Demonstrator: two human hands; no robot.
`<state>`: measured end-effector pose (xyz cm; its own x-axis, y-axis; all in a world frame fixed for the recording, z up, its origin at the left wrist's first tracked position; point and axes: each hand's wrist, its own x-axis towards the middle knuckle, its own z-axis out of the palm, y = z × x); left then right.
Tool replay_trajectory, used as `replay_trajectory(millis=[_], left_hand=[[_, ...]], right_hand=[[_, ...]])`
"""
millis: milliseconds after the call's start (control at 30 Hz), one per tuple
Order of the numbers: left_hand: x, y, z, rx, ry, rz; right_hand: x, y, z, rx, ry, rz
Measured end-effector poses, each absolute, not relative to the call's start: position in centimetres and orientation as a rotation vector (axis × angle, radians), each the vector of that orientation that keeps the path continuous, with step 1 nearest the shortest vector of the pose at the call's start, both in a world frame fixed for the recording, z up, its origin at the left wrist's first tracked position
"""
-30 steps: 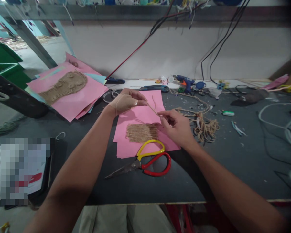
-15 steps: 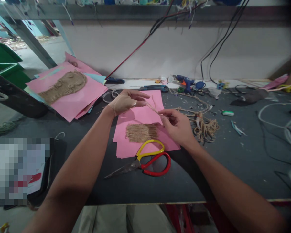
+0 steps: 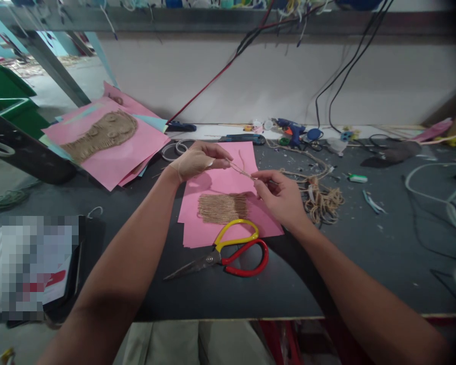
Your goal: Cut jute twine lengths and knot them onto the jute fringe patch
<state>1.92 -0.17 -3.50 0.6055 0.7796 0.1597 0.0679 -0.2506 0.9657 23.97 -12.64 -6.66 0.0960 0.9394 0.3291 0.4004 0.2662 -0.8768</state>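
My left hand (image 3: 195, 159), in a tan glove, pinches one end of a thin jute strand (image 3: 240, 171) above a pink paper sheet (image 3: 228, 185). My right hand (image 3: 279, 197) pinches the same strand a little further right, so it runs taut between both hands. A patch of glued jute strands (image 3: 222, 208) lies on the pink sheet just below the hands. Scissors with a yellow and a red handle (image 3: 233, 251) rest at the sheet's near edge.
A tangle of jute cord (image 3: 321, 200) lies right of my right hand. A stack of pink sheets with a jute shape (image 3: 102, 134) sits at the back left. A blue glue gun (image 3: 292, 129), cables and scraps lie along the back of the dark table (image 3: 365, 243).
My right hand has slid slightly right and up along the strand. My left hand has hardly moved.
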Motion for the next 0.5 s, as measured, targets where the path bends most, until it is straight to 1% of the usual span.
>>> replay_trajectory(millis=[167,500], left_hand=[[1.89,-0.10,-3.69,1.653,0.653,0.782],[1.86,-0.12,-3.57,1.759,0.770,0.763]], right_hand=[[24.01,-12.63,-6.76,-1.303,-1.493,0.659],[24.01,-12.64,-6.76,-1.336,-1.486,0.648]])
